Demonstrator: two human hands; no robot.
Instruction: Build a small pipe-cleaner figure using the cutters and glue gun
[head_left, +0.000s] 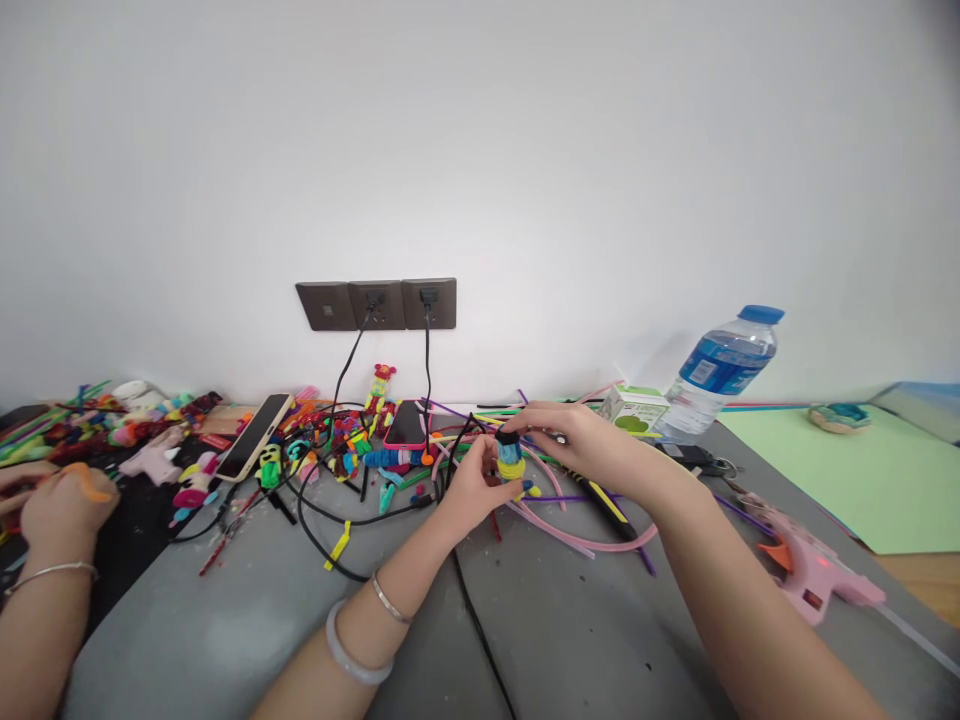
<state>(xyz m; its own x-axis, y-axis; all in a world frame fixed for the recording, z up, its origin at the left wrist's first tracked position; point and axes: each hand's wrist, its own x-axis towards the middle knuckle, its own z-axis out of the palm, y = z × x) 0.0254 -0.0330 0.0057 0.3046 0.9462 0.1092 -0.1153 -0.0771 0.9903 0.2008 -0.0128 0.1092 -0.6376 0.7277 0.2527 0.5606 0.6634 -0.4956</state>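
Low over the table, a small figure [511,462] of wound fuzzy craft stems stands upright, with a yellow body, a light blue band and a black top. My left hand [480,487] is closed around its lower part, thumb at the front. From the right, my right hand [564,432] reaches over and pinches the black top between its fingertips. Loose pink craft stems [592,538] curve beneath my hands, and a black and yellow tool [604,505] lies just behind my right wrist.
Left of me, a co-worker's hands [64,505] handle something orange. Black cables [469,600] cross the grey table. Phones [256,437] and colourful figures lie along the back. A tilted water bottle [720,370], a small box [632,410], a pink glue gun [814,570] and green paper [810,480] are on the right.
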